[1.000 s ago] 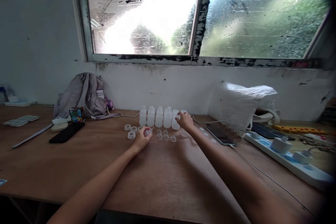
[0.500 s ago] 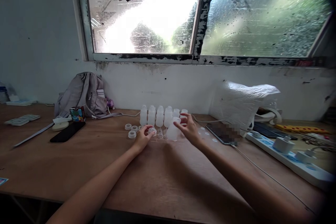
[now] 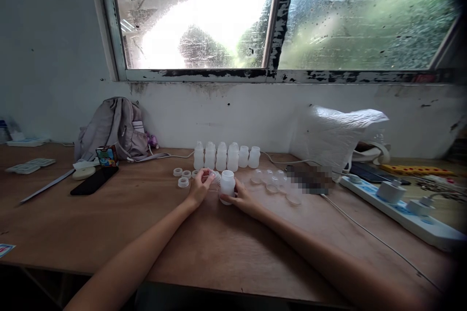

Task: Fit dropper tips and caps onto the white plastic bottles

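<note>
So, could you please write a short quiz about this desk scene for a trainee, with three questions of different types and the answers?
1. True or false: the right hand holds a small white bottle upright on the wooden desk.
2. Multiple choice: what lies at the left end of the desk, against the wall? A) a grey backpack B) a red bucket C) a laptop
3. Fill in: the left hand pinches a small clear ____ beside the mouth of the bottle.

Key
1. True.
2. A, the grey backpack.
3. Cap; it looks like one, though it is small in the picture.
</note>
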Action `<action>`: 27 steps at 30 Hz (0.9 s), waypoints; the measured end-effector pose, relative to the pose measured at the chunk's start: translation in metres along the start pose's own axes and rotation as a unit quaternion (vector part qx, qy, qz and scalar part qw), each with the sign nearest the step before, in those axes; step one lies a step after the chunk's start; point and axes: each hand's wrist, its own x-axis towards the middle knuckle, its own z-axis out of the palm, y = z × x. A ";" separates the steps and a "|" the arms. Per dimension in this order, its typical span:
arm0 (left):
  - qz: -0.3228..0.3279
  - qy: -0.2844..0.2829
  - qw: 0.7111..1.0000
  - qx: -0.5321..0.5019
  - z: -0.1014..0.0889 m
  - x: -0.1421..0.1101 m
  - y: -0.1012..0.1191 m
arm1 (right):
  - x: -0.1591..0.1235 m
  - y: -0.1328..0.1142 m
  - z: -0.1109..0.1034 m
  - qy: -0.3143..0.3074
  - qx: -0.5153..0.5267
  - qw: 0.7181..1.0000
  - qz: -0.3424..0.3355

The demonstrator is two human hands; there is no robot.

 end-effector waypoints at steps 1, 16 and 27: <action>0.007 0.003 1.000 -0.013 0.000 0.000 0.001 | -0.001 0.000 0.000 -0.003 -0.009 1.000 -0.007; 0.043 -0.049 0.997 -0.048 0.013 -0.017 0.029 | -0.006 -0.006 0.003 -0.036 -0.020 0.997 -0.061; 0.037 -0.074 0.997 0.002 0.012 -0.024 0.035 | -0.011 -0.016 0.008 -0.046 0.033 0.996 -0.063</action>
